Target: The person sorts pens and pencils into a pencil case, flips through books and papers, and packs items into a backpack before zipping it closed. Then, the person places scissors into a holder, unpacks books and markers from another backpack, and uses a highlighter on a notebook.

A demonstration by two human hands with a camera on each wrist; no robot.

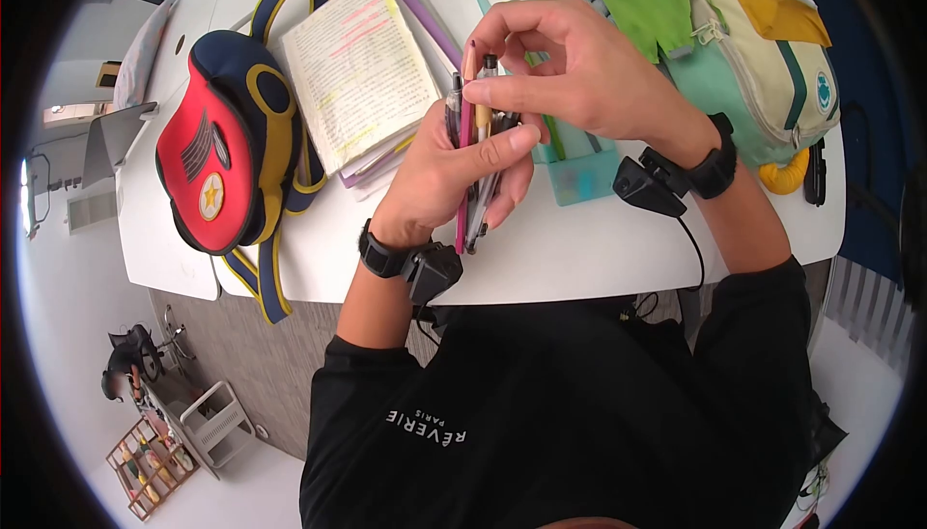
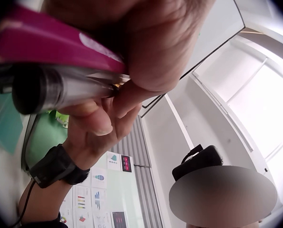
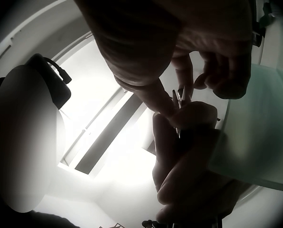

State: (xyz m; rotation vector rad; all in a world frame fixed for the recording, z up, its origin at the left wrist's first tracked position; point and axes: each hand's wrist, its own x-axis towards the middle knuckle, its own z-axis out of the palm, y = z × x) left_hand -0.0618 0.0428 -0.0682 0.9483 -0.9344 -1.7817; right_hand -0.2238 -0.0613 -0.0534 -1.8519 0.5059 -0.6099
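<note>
In the head view, the left hand (image 1: pixel 436 180) grips an upright bundle of several pens and pencils, its thumb across the front. A magenta pencil (image 1: pixel 465 133) stands at the front of the bundle, beside clear and black pens (image 1: pixel 481 208). The right hand (image 1: pixel 579 70) has thumb and forefinger at the upper end of the pencil, pinching it, other fingers curved. The left wrist view shows the magenta pencil (image 2: pixel 60 45) and a clear pen (image 2: pixel 65 88) close up. A translucent teal case (image 1: pixel 582 180) lies behind the hands, a green item inside.
A red and navy bag (image 1: pixel 217 157) lies at the left, beside an open notebook (image 1: pixel 362 70) on a stack. A green and cream backpack (image 1: pixel 748 66) is at the right, with a black object (image 1: pixel 815 172) near it. The white table's front edge (image 1: pixel 541 288) runs before the person.
</note>
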